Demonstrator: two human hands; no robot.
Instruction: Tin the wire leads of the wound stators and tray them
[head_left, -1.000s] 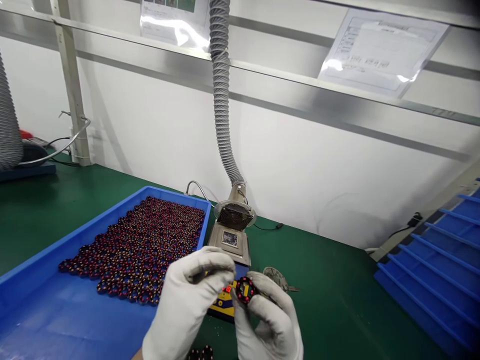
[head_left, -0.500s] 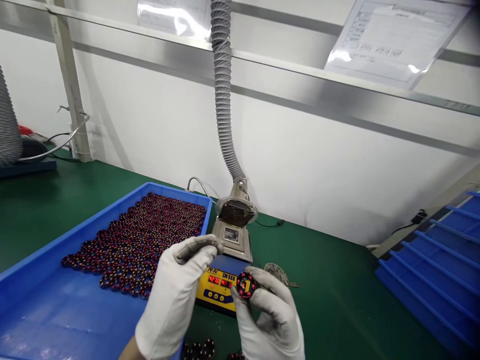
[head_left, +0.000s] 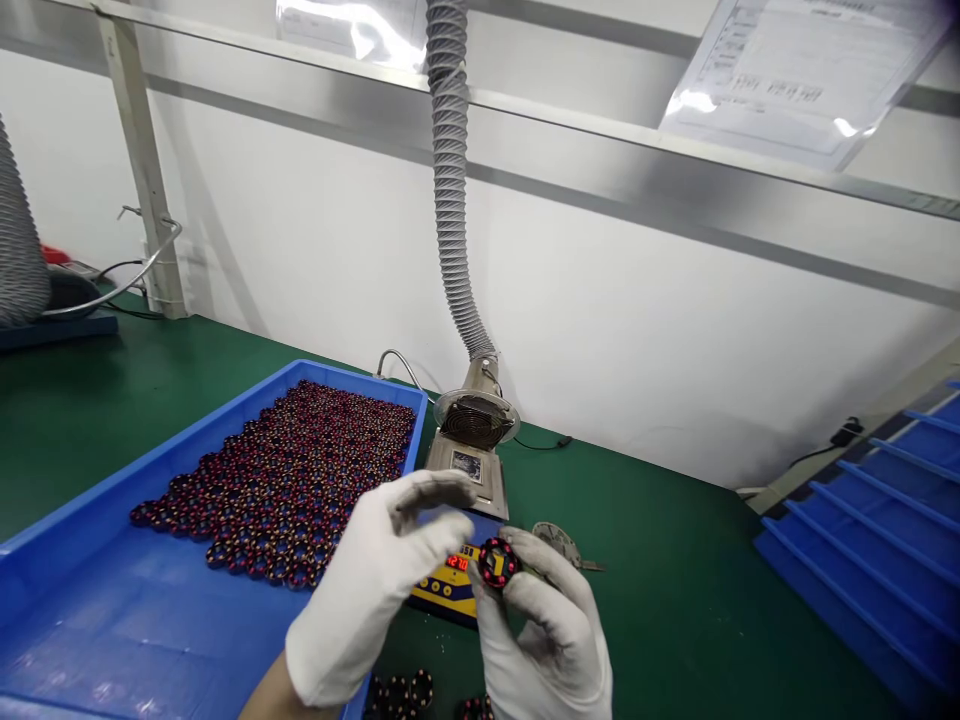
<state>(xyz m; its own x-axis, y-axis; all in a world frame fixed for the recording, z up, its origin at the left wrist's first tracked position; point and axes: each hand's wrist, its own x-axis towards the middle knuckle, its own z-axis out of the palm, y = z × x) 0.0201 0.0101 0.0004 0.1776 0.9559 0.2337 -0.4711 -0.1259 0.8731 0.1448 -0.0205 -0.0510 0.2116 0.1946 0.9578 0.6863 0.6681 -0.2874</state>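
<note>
Both of my hands wear white gloves and are raised over the bench's front edge. My right hand (head_left: 547,630) pinches a small round wound coil ring (head_left: 498,562), dark with red windings, between thumb and fingertips. My left hand (head_left: 375,590) hovers just left of the ring, its fingers curled toward it and its fingertips near but apart from it; nothing shows in it. Behind the hands stands a yellow-faced soldering station (head_left: 450,590) with a red digital readout.
A blue tray (head_left: 112,600) on the left holds several rows of the same coil rings (head_left: 300,480). A grey fume hose with a fan hood (head_left: 475,415) hangs over the station. Loose rings (head_left: 409,692) lie near the front edge. Stacked blue trays (head_left: 877,540) stand at right on the green mat (head_left: 675,600).
My left hand drew back to the left, away from the ring, then came back close to it. My right hand kept hold of the ring, almost still.
</note>
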